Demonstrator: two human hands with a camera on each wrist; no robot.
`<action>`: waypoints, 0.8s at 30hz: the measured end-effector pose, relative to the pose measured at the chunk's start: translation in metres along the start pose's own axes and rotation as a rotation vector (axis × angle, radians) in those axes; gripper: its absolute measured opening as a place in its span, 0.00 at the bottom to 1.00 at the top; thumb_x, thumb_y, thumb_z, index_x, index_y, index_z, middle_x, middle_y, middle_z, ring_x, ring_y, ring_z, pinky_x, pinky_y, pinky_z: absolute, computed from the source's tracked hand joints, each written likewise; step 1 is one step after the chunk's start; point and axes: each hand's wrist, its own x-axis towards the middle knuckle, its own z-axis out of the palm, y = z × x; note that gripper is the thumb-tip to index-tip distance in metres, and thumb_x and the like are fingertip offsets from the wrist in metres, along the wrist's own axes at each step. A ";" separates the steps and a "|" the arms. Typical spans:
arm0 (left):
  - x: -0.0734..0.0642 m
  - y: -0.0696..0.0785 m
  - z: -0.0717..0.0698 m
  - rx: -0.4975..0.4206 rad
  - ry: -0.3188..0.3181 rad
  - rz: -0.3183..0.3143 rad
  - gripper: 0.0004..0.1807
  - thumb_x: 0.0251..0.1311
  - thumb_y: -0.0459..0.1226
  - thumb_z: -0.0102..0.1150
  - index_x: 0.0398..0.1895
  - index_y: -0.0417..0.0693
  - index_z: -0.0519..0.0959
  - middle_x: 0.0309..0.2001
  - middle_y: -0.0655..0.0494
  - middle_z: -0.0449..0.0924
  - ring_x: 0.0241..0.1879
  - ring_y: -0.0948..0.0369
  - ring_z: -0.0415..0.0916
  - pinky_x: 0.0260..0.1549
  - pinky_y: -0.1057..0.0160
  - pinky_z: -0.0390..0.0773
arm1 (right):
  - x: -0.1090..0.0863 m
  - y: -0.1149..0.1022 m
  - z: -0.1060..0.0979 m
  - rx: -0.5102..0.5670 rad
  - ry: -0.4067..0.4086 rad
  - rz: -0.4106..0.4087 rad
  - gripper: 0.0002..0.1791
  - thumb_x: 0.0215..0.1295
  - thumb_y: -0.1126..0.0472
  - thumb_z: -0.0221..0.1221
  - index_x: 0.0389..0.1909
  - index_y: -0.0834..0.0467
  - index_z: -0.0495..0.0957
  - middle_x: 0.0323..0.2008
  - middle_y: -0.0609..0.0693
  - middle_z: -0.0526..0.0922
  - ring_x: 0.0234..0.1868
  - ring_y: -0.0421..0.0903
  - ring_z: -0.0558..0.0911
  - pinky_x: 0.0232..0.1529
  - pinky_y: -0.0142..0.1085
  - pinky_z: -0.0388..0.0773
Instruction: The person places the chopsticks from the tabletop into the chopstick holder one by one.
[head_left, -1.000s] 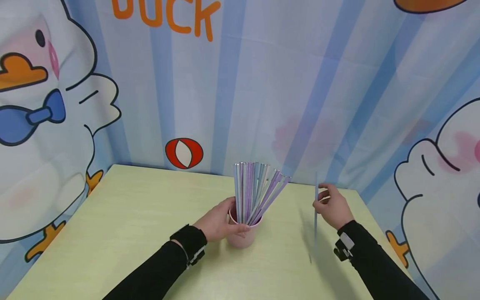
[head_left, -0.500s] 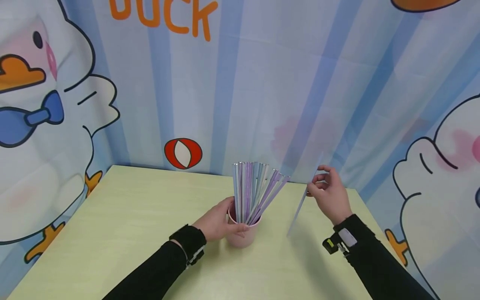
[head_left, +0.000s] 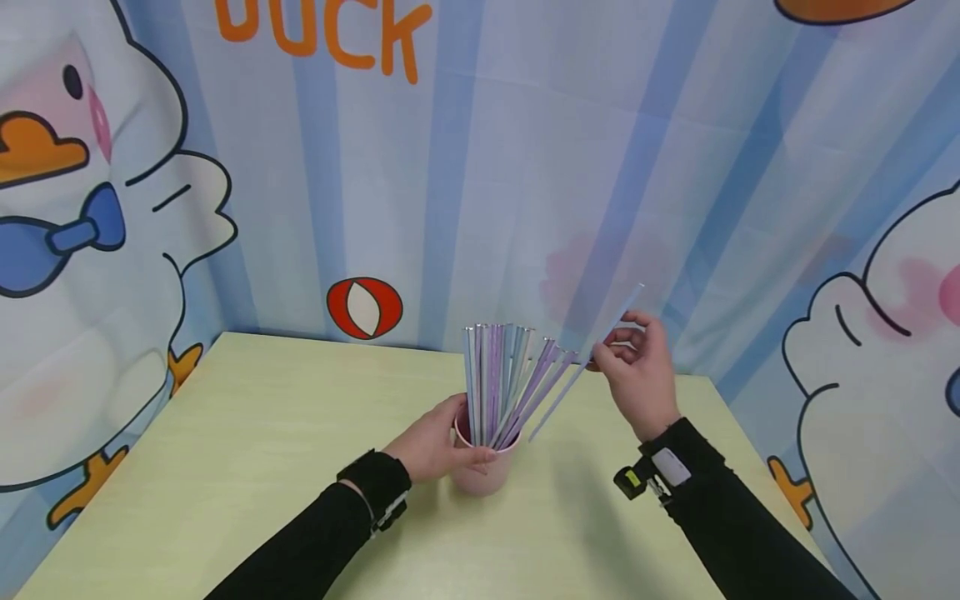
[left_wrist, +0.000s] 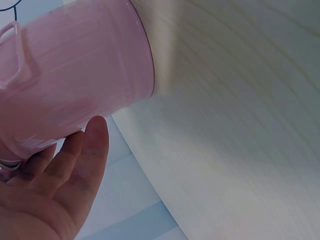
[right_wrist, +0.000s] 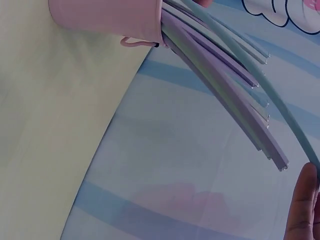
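Note:
A pink cup [head_left: 480, 479] stands upright on the table, holding a bunch of slim purple, blue and pale straws [head_left: 497, 383] that fan toward the right. My left hand [head_left: 435, 442] grips it from the left, thumb across the front near the rim. In the left wrist view, several fingers [left_wrist: 95, 145] lie along the cup's side. My right hand [head_left: 637, 379] pinches one light blue straw [head_left: 558, 402] by its upper part, tilted with its lower end down-left beside the cup's rim. From the right wrist, this straw [right_wrist: 280, 102] passes in front of the bunch.
The pale yellow wood-grain table [head_left: 300, 400] ends in a back edge just behind the cup. A blue striped cloth [head_left: 525, 167] with cartoon ducks hangs behind it and at both sides. A small loop handle [right_wrist: 137, 41] sticks out of the cup.
My right hand has moved left toward the cup and slightly up. Its straw has gone from vertical to slanted, its lower end now near the rim. My left hand and the cup stay put.

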 end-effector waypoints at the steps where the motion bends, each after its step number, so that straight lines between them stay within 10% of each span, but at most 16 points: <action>1: 0.000 0.000 0.000 0.000 0.000 0.002 0.51 0.46 0.59 0.69 0.73 0.55 0.58 0.62 0.58 0.70 0.54 0.58 0.69 0.63 0.47 0.66 | 0.000 0.000 0.003 0.015 0.006 -0.002 0.28 0.66 0.74 0.53 0.63 0.64 0.53 0.42 0.57 0.70 0.32 0.40 0.79 0.36 0.30 0.84; 24: 0.002 -0.004 0.001 0.002 -0.003 0.016 0.52 0.46 0.61 0.68 0.73 0.55 0.57 0.64 0.58 0.69 0.57 0.59 0.68 0.65 0.47 0.64 | -0.021 0.023 0.031 -0.008 0.024 0.034 0.27 0.66 0.72 0.56 0.61 0.63 0.54 0.41 0.56 0.69 0.34 0.42 0.78 0.39 0.34 0.84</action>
